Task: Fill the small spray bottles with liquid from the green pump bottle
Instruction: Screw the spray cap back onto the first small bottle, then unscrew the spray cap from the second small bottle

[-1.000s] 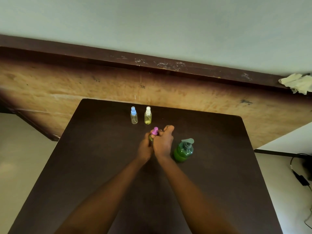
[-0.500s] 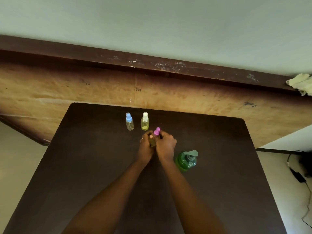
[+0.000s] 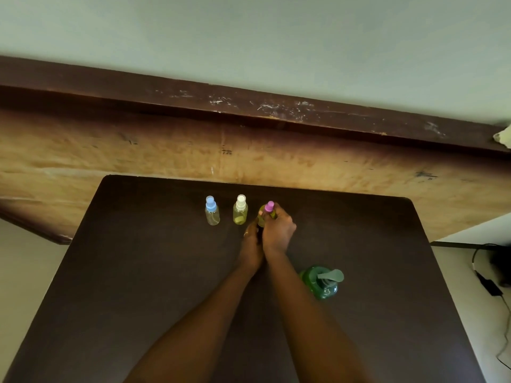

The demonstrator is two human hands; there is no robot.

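Note:
Three small spray bottles stand in a row at the far side of the dark table (image 3: 138, 272). The blue-capped bottle (image 3: 212, 211) on the left looks nearly clear. The white-capped bottle (image 3: 240, 210) beside it holds yellowish liquid. My right hand (image 3: 278, 230) wraps the pink-capped bottle (image 3: 268, 208), which holds greenish liquid, at the right end of the row. My left hand (image 3: 251, 244) presses against the same bottle's lower part. The green pump bottle (image 3: 322, 283) stands apart, nearer me on the right, with its grey nozzle pointing right.
A worn wooden board (image 3: 249, 150) leans behind the table under a dark rail. A pale cloth (image 3: 503, 138) lies at the rail's right end. A black cable and adapter (image 3: 488, 283) lie on the floor to the right.
Both hands have carried the pink-capped bottle away from me, from beside the green pump bottle to the right end of the row next to the white-capped one.

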